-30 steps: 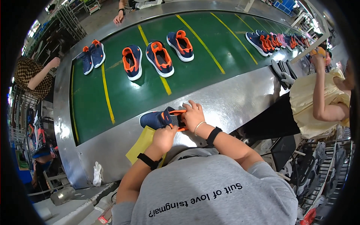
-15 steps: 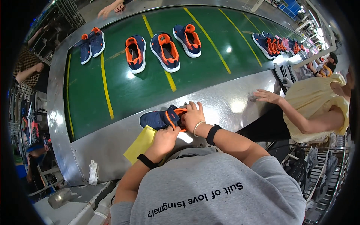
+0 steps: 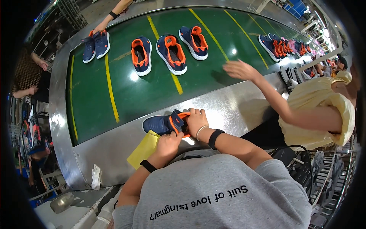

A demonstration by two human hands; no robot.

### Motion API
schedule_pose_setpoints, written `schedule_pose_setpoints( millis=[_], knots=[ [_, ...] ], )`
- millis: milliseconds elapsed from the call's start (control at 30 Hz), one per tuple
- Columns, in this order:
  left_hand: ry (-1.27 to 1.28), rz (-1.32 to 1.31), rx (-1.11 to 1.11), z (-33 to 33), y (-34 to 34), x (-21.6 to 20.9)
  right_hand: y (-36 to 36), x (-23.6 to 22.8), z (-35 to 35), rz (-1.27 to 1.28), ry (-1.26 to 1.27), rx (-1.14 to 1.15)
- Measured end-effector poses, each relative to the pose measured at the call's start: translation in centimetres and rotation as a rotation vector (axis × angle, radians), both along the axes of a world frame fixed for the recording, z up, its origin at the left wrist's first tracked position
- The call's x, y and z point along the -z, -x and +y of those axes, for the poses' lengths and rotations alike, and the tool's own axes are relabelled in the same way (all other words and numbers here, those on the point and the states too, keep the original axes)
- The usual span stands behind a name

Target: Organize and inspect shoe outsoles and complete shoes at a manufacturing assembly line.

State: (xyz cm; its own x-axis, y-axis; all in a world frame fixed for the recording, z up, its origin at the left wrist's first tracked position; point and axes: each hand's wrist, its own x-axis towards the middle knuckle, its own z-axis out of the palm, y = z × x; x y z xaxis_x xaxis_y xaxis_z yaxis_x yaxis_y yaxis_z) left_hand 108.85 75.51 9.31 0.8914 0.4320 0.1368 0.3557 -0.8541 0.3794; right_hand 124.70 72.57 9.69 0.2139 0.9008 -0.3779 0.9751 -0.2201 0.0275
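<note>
A navy sneaker [image 3: 155, 124] with orange lining lies on the metal ledge in front of me, toe to the left and tongue raised. My left hand [image 3: 170, 143] is closed on the near edge of its collar. At the heel end, my right hand [image 3: 196, 119] grips the collar, some fingertips hidden in or behind the opening. Beside my left hand, partly under my wrist, is a yellow sheet of paper [image 3: 143, 150].
Beyond the ledge, a green belt [image 3: 126, 95] carries several navy-and-orange sneakers [image 3: 171, 55]. A co-worker's hand [image 3: 241, 70] reaches over it from the right. Another person's hand [image 3: 100, 28] touches the pair at far left. A white glove [image 3: 96, 176] lies on the ledge's left end.
The right-hand co-worker's arm has swung out over the belt. Across the belt, another person's hand has come down onto the far-left sneakers. My hands stay on the sneaker, almost unmoved.
</note>
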Motion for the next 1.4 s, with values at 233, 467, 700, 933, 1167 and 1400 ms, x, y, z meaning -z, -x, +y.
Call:
schedule_pose_setpoints(
  millis=[233,467,700,933,1167,1400],
  knots=[
    [0.025,-0.05,-0.035,0.0,0.4,0.0,-3.6,2.1,-1.9,0.385,-0.359,-0.122],
    [0.013,-0.061,-0.045,0.1,0.9,-0.2,-1.2,0.3,-5.0,0.408,-0.444,-0.497],
    [0.117,0.004,-0.064,0.4,0.9,-1.1,-1.3,1.6,-3.1,0.107,-0.139,-0.642],
    [0.068,0.01,-0.22,1.9,3.9,-1.7,-1.3,-0.9,-2.2,0.227,-0.26,-0.8],
    [0.024,-0.424,-0.637,5.3,8.3,-5.0,4.0,-4.3,11.5,0.383,-0.437,-0.611],
    [0.093,-0.306,-0.694,3.6,10.1,-2.3,6.6,-4.4,16.7,0.401,-0.482,-0.572]
  ],
)
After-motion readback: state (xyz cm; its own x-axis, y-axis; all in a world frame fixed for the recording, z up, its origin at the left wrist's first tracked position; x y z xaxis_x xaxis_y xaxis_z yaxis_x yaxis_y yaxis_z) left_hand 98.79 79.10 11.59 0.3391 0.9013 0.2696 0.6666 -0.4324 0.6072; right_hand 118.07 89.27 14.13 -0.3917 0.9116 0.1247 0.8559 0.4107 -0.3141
